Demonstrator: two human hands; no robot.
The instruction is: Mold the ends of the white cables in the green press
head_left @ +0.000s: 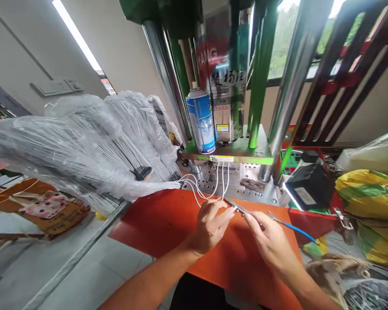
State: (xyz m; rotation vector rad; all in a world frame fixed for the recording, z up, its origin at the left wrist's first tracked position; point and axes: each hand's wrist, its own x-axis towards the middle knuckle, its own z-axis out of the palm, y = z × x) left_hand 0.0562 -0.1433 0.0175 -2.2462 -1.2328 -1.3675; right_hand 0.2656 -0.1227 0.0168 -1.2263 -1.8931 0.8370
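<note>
My left hand (213, 224) is closed, its fingertips pinching a white cable end at a narrow metal bar (231, 203). My right hand (268, 237) grips the right end of that bar between thumb and fingers. Several thin white cables (217, 183) loop from the left and from the press down toward my left hand; their ends are partly hidden by the fingers. Both hands are above the orange-red work surface (168, 219). A thin tool with a blue handle (299, 231) lies just right of my right hand, apart from it.
A green press with steel columns (287, 90) stands ahead, with a blue spray can (201, 120) on its plate. Plastic-wrapped bundles of cable (84, 137) lie left, above a metal rail (80, 258). A black box-like lamp (307, 189) and yellow-green sacks (368, 189) are at right.
</note>
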